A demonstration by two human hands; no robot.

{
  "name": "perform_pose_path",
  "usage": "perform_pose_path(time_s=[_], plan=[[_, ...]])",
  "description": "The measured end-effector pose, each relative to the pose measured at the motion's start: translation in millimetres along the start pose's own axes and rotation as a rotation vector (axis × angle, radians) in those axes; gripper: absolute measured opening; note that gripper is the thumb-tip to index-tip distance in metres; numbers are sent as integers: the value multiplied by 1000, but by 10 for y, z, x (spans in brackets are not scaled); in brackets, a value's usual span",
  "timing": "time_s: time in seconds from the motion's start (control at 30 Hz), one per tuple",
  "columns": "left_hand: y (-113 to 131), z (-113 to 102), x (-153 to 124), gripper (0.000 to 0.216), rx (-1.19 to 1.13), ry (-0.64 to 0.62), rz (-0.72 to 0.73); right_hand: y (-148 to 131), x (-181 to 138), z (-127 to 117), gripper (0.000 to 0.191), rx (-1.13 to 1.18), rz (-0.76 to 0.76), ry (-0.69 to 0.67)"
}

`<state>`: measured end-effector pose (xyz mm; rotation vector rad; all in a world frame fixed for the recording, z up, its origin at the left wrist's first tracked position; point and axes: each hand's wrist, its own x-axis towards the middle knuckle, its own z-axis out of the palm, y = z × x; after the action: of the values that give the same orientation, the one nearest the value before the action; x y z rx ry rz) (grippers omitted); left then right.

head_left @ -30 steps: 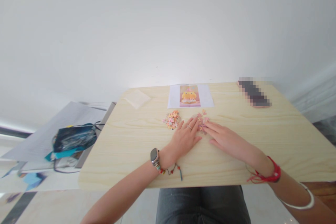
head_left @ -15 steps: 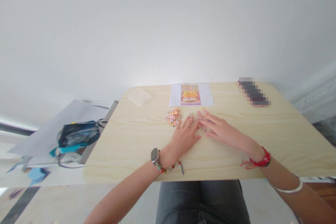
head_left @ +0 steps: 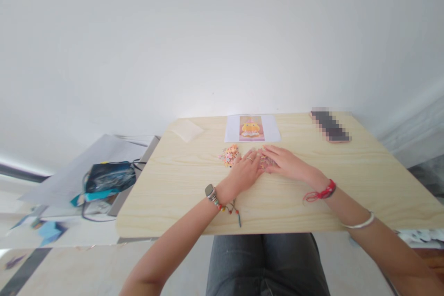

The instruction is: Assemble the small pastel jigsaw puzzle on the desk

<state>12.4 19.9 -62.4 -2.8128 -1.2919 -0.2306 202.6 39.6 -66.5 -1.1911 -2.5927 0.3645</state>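
Note:
Small pink and orange jigsaw pieces lie in two heaps on the pale wooden table. Just left of my left hand [head_left: 244, 172] is one heap [head_left: 230, 155]; its edge meets my fingers. The other heap [head_left: 266, 161] sits between my two hands, partly covered by them. My left hand lies palm down with outstretched fingers along that heap's left side. On the opposite side, my right hand [head_left: 289, 163] is curved around the pieces, fingers extended and touching them. Neither hand grips a piece that I can see. Behind the heaps rests a paper sheet [head_left: 232, 129] with a printed yellow cartoon picture.
A pale flat packet [head_left: 187, 130] lies at the table's back left. A blurred-out phone [head_left: 331, 126] is at the back right. Left of the table [head_left: 166, 203] stands a lower surface with a dark blue bag [head_left: 111, 178] and papers. A white wall rises behind.
My right hand has moved left, closing in on the heap between the hands and pressing it together. My left hand has shifted only slightly. The view has tilted a little.

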Motion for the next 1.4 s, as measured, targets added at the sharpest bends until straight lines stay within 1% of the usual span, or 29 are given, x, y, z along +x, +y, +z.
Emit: perform_pose_path(time_s=[0.1,0.2,0.3,0.43,0.5,0.67,0.77,0.87,0.97,1.1,1.27,1.4], plan=[[-40,-24,0,39,-30,-8,45,-6,-29,-22,55,6,28,20],[-77,-49,-22,39,-34,1,69,-54,-139,-18,57,5,44,69],[-93,-49,-50,38,-16,35,48,-124,-304,46,54,-9,47,82],[-65,2,-104,34,40,45,21,-204,-451,165,52,-73,109,88],[-38,39,-150,35,66,57,24,-234,-458,192,53,-90,118,91],[24,73,-301,42,97,58,-25,-291,-431,179,51,-113,113,88],[54,67,-371,44,67,53,29,-296,-459,192,51,-105,107,134],[77,78,-396,45,35,36,56,-278,-494,229,47,-112,96,148],[99,105,-394,44,31,36,19,-256,-509,257,44,-147,108,141],[136,128,-403,47,47,49,-1,-259,-509,258,45,-160,109,149],[165,112,-452,48,61,11,19,-318,-483,242,49,-176,65,101],[153,109,-494,48,58,-15,-22,-323,-448,220,46,-219,83,78]])
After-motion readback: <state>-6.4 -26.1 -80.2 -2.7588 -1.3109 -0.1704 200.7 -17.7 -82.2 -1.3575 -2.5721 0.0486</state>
